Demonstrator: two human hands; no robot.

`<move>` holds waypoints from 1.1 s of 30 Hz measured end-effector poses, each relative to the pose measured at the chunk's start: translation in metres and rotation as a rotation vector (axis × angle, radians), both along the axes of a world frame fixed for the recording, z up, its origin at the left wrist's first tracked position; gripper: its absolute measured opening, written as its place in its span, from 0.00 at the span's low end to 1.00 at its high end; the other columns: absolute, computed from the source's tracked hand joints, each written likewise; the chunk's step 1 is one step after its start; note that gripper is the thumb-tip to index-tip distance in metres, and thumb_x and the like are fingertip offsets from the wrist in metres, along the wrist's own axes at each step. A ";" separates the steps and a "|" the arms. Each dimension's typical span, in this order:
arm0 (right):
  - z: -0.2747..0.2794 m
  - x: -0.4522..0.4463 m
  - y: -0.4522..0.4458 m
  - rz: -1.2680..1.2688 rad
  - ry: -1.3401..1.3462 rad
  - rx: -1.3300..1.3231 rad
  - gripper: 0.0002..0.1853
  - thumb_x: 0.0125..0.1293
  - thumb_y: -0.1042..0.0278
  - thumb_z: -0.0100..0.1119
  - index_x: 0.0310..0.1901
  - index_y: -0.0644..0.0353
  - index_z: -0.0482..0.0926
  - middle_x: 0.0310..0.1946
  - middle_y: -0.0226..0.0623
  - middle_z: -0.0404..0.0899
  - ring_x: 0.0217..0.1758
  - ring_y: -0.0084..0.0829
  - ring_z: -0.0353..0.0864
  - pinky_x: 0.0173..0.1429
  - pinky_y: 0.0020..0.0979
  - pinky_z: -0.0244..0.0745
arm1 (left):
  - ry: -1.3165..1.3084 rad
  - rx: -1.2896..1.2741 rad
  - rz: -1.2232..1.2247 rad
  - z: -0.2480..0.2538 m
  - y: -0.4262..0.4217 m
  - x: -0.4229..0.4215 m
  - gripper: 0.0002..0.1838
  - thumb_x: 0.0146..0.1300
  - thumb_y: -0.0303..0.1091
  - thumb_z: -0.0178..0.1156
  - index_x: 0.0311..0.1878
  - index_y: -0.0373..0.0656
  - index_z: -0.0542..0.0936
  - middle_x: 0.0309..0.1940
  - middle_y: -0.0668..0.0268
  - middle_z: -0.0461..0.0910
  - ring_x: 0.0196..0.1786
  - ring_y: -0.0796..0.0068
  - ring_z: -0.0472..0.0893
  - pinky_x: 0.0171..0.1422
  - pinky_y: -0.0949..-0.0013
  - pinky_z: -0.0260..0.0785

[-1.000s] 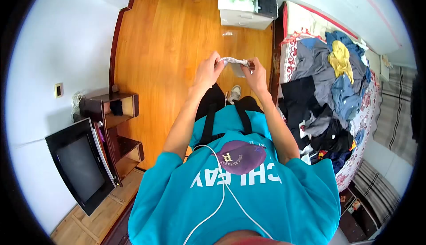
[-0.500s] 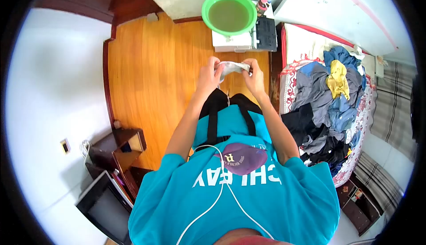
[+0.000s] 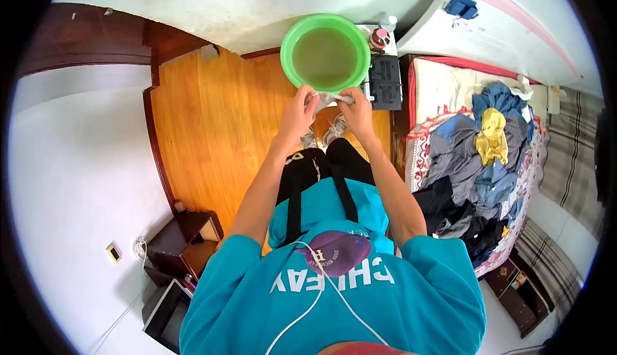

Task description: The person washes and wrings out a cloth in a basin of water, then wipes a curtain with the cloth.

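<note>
A small pale cloth (image 3: 326,100) is stretched between my two hands, just below the near rim of a green basin (image 3: 288,59) of murky water. My left hand (image 3: 299,116) pinches the cloth's left end, and my right hand (image 3: 357,114) grips its right end with closed fingers. The basin rests on a white cabinet, which is largely hidden beneath it. Both hands are close to the rim; whether the cloth touches it I cannot tell.
Beside the basin are a black device (image 3: 385,83) and a red-capped jar (image 3: 379,38). Heaped clothes (image 3: 456,155) cover the bed at right. An open brown shelf (image 3: 186,242) and a screen (image 3: 168,316) stand at lower left. Wooden floor (image 3: 212,123) lies ahead.
The basin and cabinet have come closer and lower in view as I moved forward. Both hands have kept hold of the cloth, which is now near the basin's rim.
</note>
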State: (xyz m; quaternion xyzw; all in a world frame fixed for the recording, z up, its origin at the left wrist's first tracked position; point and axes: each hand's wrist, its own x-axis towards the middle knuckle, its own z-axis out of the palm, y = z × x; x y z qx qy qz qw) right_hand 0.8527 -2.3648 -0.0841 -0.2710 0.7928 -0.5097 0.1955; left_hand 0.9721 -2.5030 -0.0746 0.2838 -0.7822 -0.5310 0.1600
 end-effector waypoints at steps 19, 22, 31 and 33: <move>-0.200 -0.073 -0.047 0.167 0.286 0.380 0.14 0.54 0.79 0.66 0.44 0.62 0.79 0.60 0.57 0.73 0.66 0.59 0.69 0.67 0.50 0.68 | -0.318 -0.195 -0.333 -0.189 -0.052 -0.064 0.06 0.63 0.26 0.56 0.42 0.37 0.78 0.37 0.48 0.81 0.44 0.43 0.80 0.48 0.47 0.73; -0.228 -0.068 -0.065 0.192 0.239 0.389 0.20 0.56 0.76 0.64 0.52 0.61 0.79 0.64 0.56 0.70 0.67 0.62 0.67 0.70 0.53 0.65 | -0.306 -0.150 -0.306 -0.201 -0.059 -0.069 0.09 0.61 0.26 0.57 0.45 0.34 0.78 0.40 0.47 0.81 0.47 0.42 0.80 0.50 0.49 0.74; -0.277 -0.083 -0.082 0.341 0.287 0.637 0.32 0.59 0.70 0.63 0.68 0.49 0.71 0.73 0.50 0.60 0.74 0.64 0.57 0.78 0.58 0.51 | -0.301 -0.256 -0.327 -0.239 -0.063 -0.079 0.18 0.64 0.25 0.57 0.57 0.35 0.78 0.59 0.48 0.78 0.61 0.43 0.76 0.65 0.53 0.71; -0.267 -0.091 -0.087 0.627 0.315 0.791 0.32 0.61 0.67 0.62 0.69 0.46 0.71 0.75 0.43 0.60 0.78 0.57 0.52 0.81 0.54 0.46 | -0.278 -0.208 -0.292 -0.236 -0.063 -0.077 0.17 0.64 0.25 0.57 0.57 0.35 0.78 0.59 0.48 0.78 0.61 0.43 0.76 0.64 0.53 0.71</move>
